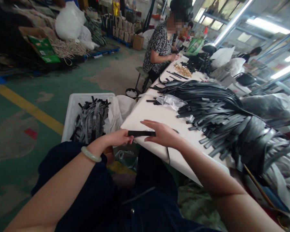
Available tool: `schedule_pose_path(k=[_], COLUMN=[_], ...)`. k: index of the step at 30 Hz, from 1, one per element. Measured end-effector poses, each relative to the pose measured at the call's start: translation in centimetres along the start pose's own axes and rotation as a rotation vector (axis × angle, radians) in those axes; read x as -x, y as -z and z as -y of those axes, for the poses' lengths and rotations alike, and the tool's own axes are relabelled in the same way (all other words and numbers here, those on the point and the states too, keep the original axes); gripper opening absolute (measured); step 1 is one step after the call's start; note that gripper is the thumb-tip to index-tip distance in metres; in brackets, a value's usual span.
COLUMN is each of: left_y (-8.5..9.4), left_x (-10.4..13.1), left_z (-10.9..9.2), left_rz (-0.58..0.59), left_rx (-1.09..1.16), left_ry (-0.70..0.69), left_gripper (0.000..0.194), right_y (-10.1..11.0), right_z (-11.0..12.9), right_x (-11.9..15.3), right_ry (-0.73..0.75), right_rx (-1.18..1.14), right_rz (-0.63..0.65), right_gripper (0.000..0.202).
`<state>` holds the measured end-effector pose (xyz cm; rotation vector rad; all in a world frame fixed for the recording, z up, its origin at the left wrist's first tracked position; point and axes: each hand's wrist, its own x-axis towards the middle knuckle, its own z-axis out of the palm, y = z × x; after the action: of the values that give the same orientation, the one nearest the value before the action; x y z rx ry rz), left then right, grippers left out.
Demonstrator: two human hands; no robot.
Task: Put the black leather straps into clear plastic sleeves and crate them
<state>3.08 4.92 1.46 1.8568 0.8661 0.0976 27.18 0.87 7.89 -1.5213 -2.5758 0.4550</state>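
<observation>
So the person's left hand (122, 137) is clamped on one end of a black strip (141, 133), pale bangle (90, 155) on that wrist; the right hand (163, 133) is at the other end, fingers spread apart with the strip running in between them, though can't really tell if it's pinching; the strip itself is up over the near left corner of the white table (148, 111), roughly level; a thin dark strap (168, 155) hangs over the near edge just below the right hand.

Big heap of black straps (222, 112) sprawls along the right edge, with some clear plastic (172, 101) lying by its left side; off the left edge there's a white bin (68, 117) with dark pieces (93, 120) piled in it; further up, a co-worker (158, 53) sits at the left edge, near a pile of gold-coloured bits (182, 70) toward the far end.
</observation>
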Motion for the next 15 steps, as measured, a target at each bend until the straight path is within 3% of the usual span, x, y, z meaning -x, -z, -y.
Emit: schedule_pose_path(k=[3,5,8,10,11,12,13,15], left_y=[1.7,4.0,7.6,8.4,8.0,7.1,5.6,1.7], left_x=[3.3,6.6,13.2,17.8,19.9,21.8,23.2,24.6], left_z=[-0.8,-0.5,2.8,6.4,8.2,9.8,11.1,12.5], left_rz=[-0.021,-0.053,-0.230,-0.530,-0.691,-0.843,-0.925,-1.000], left_rx=[-0.074,-0.112,-0.031,0.088,0.147,0.217,0.268,0.251], left_ry=[-0.023,0.015,0.195,0.415,0.541,0.685,0.801,0.896], left_gripper=[0.023,0.027,0.033,0.041,0.048,0.053,0.056,0.062], right_y=[-1.4,-1.0,0.6,1.3,1.2,0.9,0.3,-1.7], right_z=[2.7,3.8,4.3,3.9,3.6,3.3,3.1,3.4], right_x=[-2.0,-3.0,-5.4,-8.5,-10.5,-12.8,-15.3,-20.1], right_ry=[-0.006,0.018,0.069,0.024,-0.031,-0.109,-0.198,-0.384], right_rx=[0.069,0.019,-0.218,-0.345,-0.393,-0.448,-0.508,-0.636], right_rz=[0.158,0.157,-0.123,-0.430,-0.551,-0.586,-0.541,-0.248], right_gripper=[0.037,0.034,0.035,0.041,0.043,0.045,0.046,0.047])
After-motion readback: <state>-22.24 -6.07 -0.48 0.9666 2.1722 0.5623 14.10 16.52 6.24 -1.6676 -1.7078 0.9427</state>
